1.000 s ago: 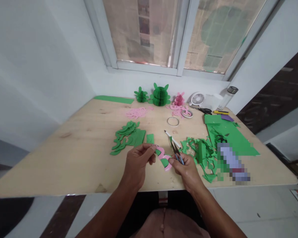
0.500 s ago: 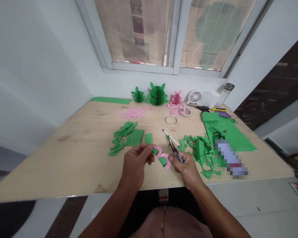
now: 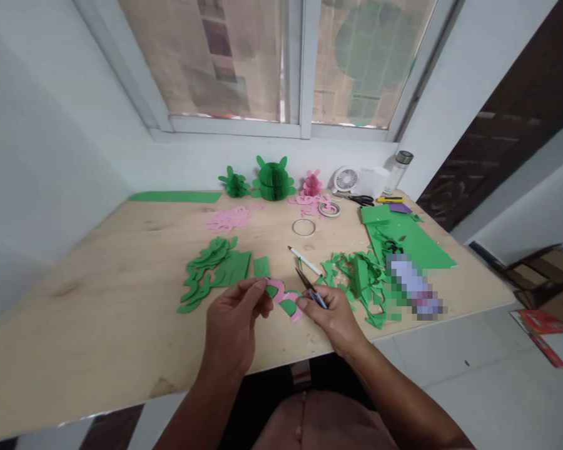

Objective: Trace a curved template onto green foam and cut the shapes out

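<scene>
My left hand point(image 3: 239, 312) pinches the left end of a pink and green paper cutout point(image 3: 278, 292) with curved edges. In my right hand point(image 3: 333, 312) are scissors point(image 3: 311, 289), their blades pointing away and to the left. The thumb and finger of that hand also touch the cutout's right end. Just beyond the blades lies a white pen point(image 3: 304, 260), with a thin green sliver by it. Green curved paper cutouts point(image 3: 206, 262) and folded green paper point(image 3: 234, 269) are left of my hands. Green paper scraps point(image 3: 359, 275) are piled to the right.
Along the wall stand green paper figures point(image 3: 273, 181), a pink one point(image 3: 312, 183), a small fan point(image 3: 346, 180) and a bottle point(image 3: 398, 172). Pink cutouts point(image 3: 228, 219), tape rolls point(image 3: 304, 227), black-handled scissors point(image 3: 360, 200), a yellow cutter point(image 3: 390, 199) and green sheets point(image 3: 417, 240) lie about.
The view has turned right, so the table shifts left in the picture. A green sliver at the scissor tips has come away toward the pen. Both hands keep hold of the cutout.
</scene>
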The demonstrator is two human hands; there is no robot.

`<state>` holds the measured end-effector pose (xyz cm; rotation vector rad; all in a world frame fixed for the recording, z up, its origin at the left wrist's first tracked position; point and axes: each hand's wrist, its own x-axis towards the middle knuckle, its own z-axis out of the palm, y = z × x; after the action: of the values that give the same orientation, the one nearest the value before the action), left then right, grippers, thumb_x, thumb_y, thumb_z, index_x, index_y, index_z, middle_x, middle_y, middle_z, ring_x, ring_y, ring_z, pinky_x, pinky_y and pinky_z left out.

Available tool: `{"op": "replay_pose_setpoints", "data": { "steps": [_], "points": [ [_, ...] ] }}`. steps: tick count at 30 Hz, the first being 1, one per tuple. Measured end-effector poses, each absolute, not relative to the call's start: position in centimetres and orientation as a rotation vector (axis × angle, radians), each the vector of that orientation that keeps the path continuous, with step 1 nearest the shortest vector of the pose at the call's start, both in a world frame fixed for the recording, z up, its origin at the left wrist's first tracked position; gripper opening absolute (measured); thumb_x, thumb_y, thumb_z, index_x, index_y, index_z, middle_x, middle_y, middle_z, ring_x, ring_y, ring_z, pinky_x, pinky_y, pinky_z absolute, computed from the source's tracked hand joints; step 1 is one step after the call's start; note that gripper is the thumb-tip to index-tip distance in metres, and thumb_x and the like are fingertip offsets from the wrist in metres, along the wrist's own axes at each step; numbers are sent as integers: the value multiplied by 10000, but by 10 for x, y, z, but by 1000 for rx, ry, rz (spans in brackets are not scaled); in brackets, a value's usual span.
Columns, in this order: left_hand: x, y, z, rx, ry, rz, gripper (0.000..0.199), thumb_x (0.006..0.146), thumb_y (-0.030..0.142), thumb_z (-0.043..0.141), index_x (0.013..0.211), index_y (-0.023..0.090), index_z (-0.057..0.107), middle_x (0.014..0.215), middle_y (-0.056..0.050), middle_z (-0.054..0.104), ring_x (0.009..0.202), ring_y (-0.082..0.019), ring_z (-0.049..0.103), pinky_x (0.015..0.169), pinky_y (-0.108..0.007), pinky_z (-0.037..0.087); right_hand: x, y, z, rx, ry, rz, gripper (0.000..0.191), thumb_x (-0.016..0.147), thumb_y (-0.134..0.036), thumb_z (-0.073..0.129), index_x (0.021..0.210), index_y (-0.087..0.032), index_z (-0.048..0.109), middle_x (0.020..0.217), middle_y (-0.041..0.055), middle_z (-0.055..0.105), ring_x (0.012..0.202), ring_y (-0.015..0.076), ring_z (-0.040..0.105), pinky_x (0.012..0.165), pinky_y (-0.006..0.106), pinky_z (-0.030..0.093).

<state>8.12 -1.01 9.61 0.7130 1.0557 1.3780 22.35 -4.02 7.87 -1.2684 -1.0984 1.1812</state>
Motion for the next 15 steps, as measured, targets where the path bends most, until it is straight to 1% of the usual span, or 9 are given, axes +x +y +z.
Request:
{"op": "replay_pose_setpoints", "data": {
  "steps": [6,12,15],
  "points": [
    [83,-9,95,716,1057,1389,91,608,207,724,633,152,656,495,19,614,447,-90,513,436,-206,365,223,-40,78,-1296,-1094,1198,299,681,-385,652,538,-179,488,491,-69,299,484,78,239,453,230,162],
    [86,-10,98,704,1042,1388,81,616,204,719,625,158,652,475,27,601,456,-91,513,447,-204,369,225,-39,76,-1290,-1104,1158,290,697,-371,642,549,-184,476,515,-62,293,501,85,240,454,231,170],
    [86,-10,98,718,1026,1374,84,631,218,712,642,154,657,477,20,607,458,-92,512,450,-206,368,226,-39,75,-1295,-1104,1141,302,704,-349,633,537,-190,439,522,-62,278,504,85,232,456,233,163]
  ]
}}
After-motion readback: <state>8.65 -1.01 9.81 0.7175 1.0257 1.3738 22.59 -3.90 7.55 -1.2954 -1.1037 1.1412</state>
